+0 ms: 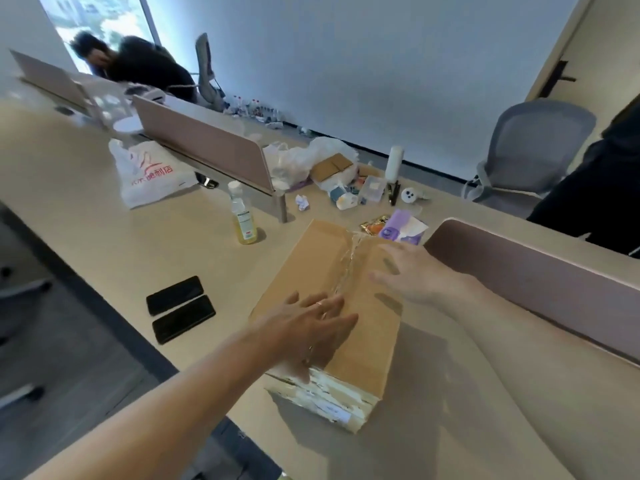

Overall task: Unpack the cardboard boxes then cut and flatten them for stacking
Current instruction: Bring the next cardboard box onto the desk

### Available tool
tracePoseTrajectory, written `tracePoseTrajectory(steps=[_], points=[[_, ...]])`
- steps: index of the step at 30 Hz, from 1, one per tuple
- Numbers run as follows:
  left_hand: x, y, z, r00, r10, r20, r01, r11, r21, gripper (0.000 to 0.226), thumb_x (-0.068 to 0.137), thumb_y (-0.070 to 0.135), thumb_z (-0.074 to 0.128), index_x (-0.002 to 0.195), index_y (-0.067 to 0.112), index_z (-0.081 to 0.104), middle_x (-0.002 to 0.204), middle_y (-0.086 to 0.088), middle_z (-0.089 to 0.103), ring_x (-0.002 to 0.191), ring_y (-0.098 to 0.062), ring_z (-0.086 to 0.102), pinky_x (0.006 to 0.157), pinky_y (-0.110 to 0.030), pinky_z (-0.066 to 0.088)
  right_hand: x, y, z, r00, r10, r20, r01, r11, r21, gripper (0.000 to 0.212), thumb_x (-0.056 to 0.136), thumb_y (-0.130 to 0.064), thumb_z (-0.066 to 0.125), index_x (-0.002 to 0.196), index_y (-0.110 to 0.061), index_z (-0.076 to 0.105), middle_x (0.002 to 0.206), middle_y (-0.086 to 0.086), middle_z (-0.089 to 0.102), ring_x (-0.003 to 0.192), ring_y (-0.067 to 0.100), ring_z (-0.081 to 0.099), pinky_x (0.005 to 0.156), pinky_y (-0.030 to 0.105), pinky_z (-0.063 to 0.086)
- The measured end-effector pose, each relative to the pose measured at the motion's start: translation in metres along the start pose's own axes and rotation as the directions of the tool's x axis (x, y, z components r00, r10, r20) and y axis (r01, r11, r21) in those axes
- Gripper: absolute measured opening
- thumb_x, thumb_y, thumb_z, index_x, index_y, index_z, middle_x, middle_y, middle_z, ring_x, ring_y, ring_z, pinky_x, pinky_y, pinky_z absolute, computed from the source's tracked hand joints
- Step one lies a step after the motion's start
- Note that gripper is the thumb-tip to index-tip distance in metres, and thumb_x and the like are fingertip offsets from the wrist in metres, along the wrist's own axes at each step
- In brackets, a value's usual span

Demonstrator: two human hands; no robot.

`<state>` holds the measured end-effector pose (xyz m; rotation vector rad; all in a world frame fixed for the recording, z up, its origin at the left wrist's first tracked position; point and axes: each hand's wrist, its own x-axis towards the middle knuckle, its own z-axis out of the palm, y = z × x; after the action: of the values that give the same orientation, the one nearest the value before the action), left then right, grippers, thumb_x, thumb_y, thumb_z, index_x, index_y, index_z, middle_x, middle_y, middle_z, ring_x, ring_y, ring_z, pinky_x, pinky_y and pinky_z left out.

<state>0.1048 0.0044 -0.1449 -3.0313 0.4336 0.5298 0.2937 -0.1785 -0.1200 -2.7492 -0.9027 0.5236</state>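
Note:
A closed brown cardboard box point(313, 258) lies on the beige desk point(138, 244) in front of me, its top seam covered with clear tape. My left hand point(311, 323) rests flat on the near left part of the lid, fingers spread and straight, thumb at the near edge. My right hand point(412, 271) lies on the right side of the lid, fingers straight and pointing left toward the taped seam. The near end of the box point(332, 400) shows torn white tape and a label.
Two black phones point(178, 308) lie left of the box. A yellow bottle point(244, 216), a white plastic bag point(149, 174), a purple pack point(403, 226) and small clutter point(346, 178) sit beyond. Pink dividers point(526, 275) flank the desk; a grey chair point(526, 150) and seated person point(138, 64) are behind.

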Motion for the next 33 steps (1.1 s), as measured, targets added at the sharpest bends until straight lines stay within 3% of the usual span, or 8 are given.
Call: tracePoseTrajectory(steps=[5,12,15,17,20,23,26,33], points=[[-0.001,-0.005,-0.001,1.0,0.015,0.01,-0.014,0.999,-0.034,0.119,0.078,0.049,0.083,0.157,0.053,-0.007,0.17,0.008,-0.011,0.157,-0.017,-0.007,0.125,-0.054,0.009,0.038,0.016,0.008,0.996,-0.005,0.09,0.015,0.994,-0.111,0.094,0.085,-0.079,0.049,0.159,-0.029,0.019,0.161,0.01,0.025,0.147,0.032,0.026,0.119,0.05,0.028],[-0.012,-0.046,0.0,0.999,0.046,0.027,-0.047,0.998,0.046,0.104,0.094,0.028,0.068,0.15,0.064,-0.012,0.167,0.02,-0.016,0.156,-0.009,-0.01,0.128,-0.048,0.009,0.023,0.02,0.008,0.998,0.06,-0.032,-0.066,0.965,-0.252,0.095,0.082,-0.082,0.046,0.155,-0.031,0.016,0.142,0.017,0.046,0.13,0.035,0.045,0.106,0.048,0.037],[-0.018,-0.078,0.006,0.991,-0.074,-0.108,0.085,0.992,0.095,0.1,0.097,0.012,0.059,0.153,0.061,-0.009,0.169,0.017,-0.005,0.157,-0.014,0.0,0.127,-0.051,0.01,-0.012,0.022,0.013,0.993,0.115,0.003,-0.111,0.964,-0.24,0.096,0.081,-0.083,0.049,0.153,-0.033,0.01,0.136,0.016,0.052,0.122,0.036,0.054,0.1,0.045,0.043],[-0.018,-0.098,0.01,0.908,-0.286,-0.308,0.287,0.957,-0.042,0.095,0.094,0.014,0.062,0.159,0.049,0.003,0.17,0.008,0.01,0.156,-0.023,0.014,0.125,-0.05,0.021,-0.034,0.022,0.017,0.987,0.133,0.092,-0.119,0.983,-0.143,0.098,0.076,-0.081,0.057,0.151,-0.033,0.016,0.134,0.008,0.059,0.12,0.032,0.059,0.097,0.044,0.049],[-0.01,-0.106,0.01,0.668,-0.711,-0.22,0.402,0.593,-0.697,0.08,0.091,0.016,0.064,0.16,0.026,0.024,0.161,-0.01,0.034,0.145,-0.032,0.037,0.116,-0.045,0.035,-0.041,0.014,0.013,0.986,0.161,0.036,-0.157,0.982,-0.102,0.096,0.082,-0.076,0.057,0.155,-0.029,0.015,0.135,0.005,0.06,0.123,0.031,0.057,0.098,0.043,0.049],[0.002,-0.098,0.018,0.73,-0.669,0.14,0.356,0.197,-0.913,0.077,0.09,0.038,0.068,0.156,0.036,0.027,0.147,-0.001,0.055,0.133,-0.026,0.053,0.113,-0.046,0.039,-0.029,0.003,0.018,0.97,0.239,-0.037,-0.232,0.963,0.136,0.092,0.086,-0.07,0.058,0.155,-0.032,0.011,0.138,0.011,0.052,0.124,0.034,0.055,0.101,0.047,0.047],[0.007,-0.092,0.024,0.751,-0.656,0.074,0.32,0.264,-0.91,0.084,0.093,0.039,0.069,0.157,0.042,0.015,0.139,0.012,0.055,0.125,-0.021,0.056,0.111,-0.044,0.041,-0.029,-0.006,0.044,0.949,0.291,0.126,-0.316,0.845,0.432,0.107,0.08,-0.068,0.066,0.158,-0.041,-0.001,0.157,0.009,0.034,0.14,0.03,0.041,0.113,0.046,0.038],[0.045,-0.061,-0.014,0.852,-0.521,-0.056,0.251,0.501,-0.828,0.072,0.089,0.046,0.073,0.15,0.054,0.036,0.149,0.009,0.052,0.128,-0.018,0.053,0.102,-0.033,0.042,-0.087,0.025,0.056,0.879,0.476,0.017,-0.366,0.652,0.664,0.11,0.078,-0.048,0.082,0.16,-0.034,0.01,0.159,-0.002,0.036,0.143,0.023,0.039,0.107,0.033,0.036]])
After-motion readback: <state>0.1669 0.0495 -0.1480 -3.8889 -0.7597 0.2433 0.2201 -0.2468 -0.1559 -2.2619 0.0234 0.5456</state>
